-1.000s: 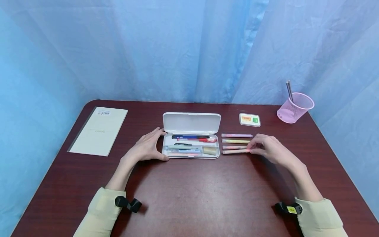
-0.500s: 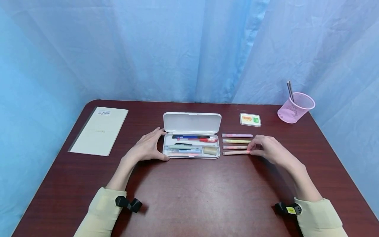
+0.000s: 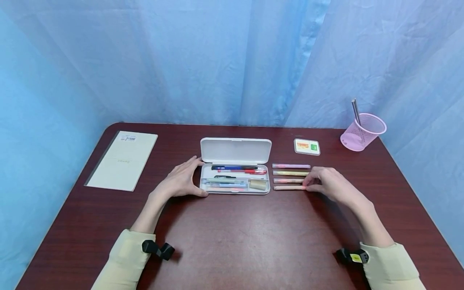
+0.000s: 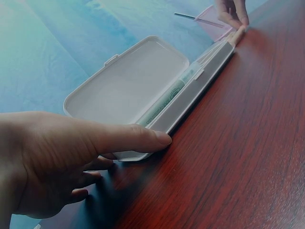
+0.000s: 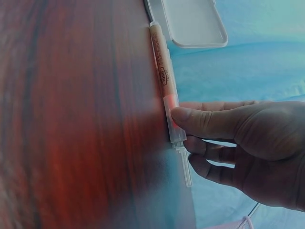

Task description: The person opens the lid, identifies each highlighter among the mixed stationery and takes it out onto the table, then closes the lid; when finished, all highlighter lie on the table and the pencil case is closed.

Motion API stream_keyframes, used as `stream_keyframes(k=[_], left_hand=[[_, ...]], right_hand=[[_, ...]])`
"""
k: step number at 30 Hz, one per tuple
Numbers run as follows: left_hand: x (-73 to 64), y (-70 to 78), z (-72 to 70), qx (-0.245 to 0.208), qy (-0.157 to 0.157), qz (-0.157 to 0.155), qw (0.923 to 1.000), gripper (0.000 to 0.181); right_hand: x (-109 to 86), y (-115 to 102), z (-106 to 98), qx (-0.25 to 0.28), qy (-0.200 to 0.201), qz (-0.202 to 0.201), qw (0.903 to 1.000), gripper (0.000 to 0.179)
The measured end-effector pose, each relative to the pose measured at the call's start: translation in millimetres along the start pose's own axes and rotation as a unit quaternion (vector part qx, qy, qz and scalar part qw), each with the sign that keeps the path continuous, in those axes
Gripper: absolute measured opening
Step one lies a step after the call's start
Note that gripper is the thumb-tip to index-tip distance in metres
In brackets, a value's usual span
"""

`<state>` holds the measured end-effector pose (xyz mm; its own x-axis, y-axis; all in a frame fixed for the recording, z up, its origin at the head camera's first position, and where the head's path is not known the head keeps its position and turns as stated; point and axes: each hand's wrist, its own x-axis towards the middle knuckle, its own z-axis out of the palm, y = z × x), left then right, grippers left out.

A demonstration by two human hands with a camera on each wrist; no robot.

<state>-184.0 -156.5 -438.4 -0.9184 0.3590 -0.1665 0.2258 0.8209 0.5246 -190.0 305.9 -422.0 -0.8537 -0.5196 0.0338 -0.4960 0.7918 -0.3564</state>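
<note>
Left hand (image 3: 181,179): fingers grip case (image 3: 235,151) at left end; steady, light.
Right hand (image 3: 328,183): fingers pinch marker (image 3: 289,187) by right end.
Marker: right of case, nearest in row; best squared to next pen (image 3: 288,181).

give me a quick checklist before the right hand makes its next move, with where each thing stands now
1. Right hand pinching the nearest marker: ok, thumb and fingertips at its right end.
2. That marker's cap on: ok, it covers the held end.
3. That marker flat on the table: cannot tell, contact underneath isn't clear.
4. Other three markers in line: ok, roughly parallel behind it.
5. Left hand at the case: ok, at its left end, thumb by the front corner.
6. Lid shut: not ok, it stands open.
</note>
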Motion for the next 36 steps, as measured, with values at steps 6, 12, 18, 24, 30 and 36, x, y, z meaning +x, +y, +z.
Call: stream_keyframes(k=[6, 12, 18, 24, 30, 36], left_hand=[[0.3, -0.2, 0.1, 0.002, 0.000, 0.002, 1.0000, 0.097], [0.6, -0.4, 0.5, 0.003, 0.004, 0.006, 1.0000, 0.097], [0.7, -0.5, 0.9, 0.004, 0.006, 0.009, 0.9999, 0.096], [1.3, -1.2, 1.8, 0.007, 0.003, 0.007, 0.9999, 0.096], [2.2, -1.7, 2.8, 0.010, -0.001, 0.001, 0.9999, 0.097], [1.6, -0.8, 1.9, 0.007, -0.003, -0.001, 1.0000, 0.098]], right_hand=[[-0.2, -0.9, -0.3, -0.003, -0.008, 0.008, 0.9999, 0.022], [-0.6, -1.7, -0.5, -0.005, -0.008, 0.010, 0.9999, 0.022], [-1.3, -1.7, -0.2, -0.004, -0.010, 0.015, 0.9998, 0.021], [-1.4, -1.1, 1.7, -0.004, -0.005, 0.013, 0.9999, 0.022], [-1.8, -2.1, 1.7, -0.009, 0.000, 0.011, 0.9999, 0.023], [-1.6, -3.2, 0.8, -0.011, -0.002, 0.014, 0.9998, 0.022]])
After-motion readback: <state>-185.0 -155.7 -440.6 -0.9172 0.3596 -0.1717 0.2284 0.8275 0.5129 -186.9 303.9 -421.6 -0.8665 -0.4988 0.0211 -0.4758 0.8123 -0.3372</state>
